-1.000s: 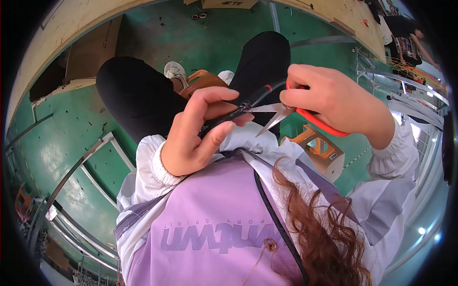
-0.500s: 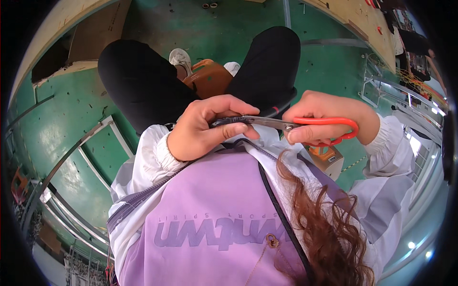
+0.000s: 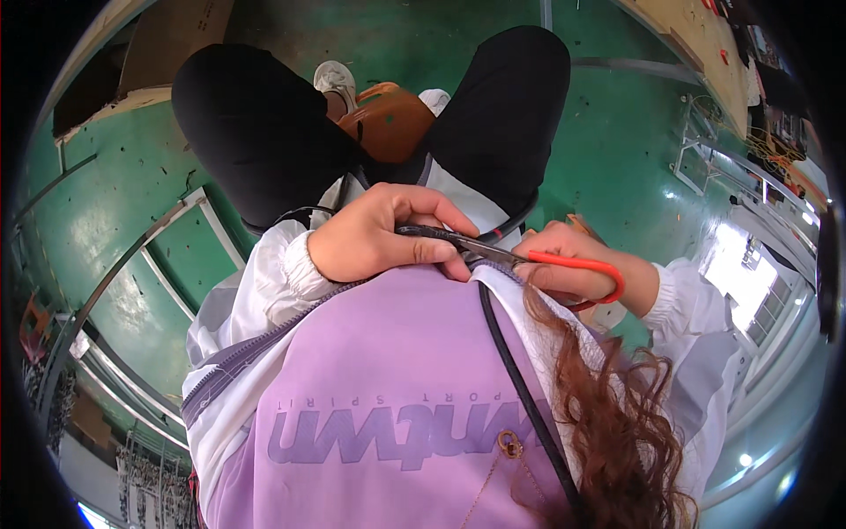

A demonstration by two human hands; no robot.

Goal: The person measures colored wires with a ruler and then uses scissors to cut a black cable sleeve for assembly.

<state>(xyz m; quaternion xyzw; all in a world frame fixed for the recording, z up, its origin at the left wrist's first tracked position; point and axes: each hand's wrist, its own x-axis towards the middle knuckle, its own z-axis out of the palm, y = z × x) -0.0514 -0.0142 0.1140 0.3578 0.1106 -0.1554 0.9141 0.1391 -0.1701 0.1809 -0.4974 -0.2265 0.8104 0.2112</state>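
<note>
My left hand is closed around a black cable piece, pinched between thumb and fingers. In my right hand is a pair of scissors with red handles. Its metal blades point left and lie against the black piece at my left fingertips; whether they are fully closed I cannot tell. Just beyond the blades, a black cable with a red band curves over my lap. A thick black cord runs down my chest toward my hands. The right fingers are partly hidden by the handles.
Below my lap, an orange-brown stool or box stands between my feet on the green floor. Metal frames stand at the left, with another rack at the right. A wooden table edge lies at the far right, a cardboard box at the far left.
My right hand has come left and slightly down with the scissors, closer to my left hand, and the blades now slant down to the right. My left hand keeps its grip.
</note>
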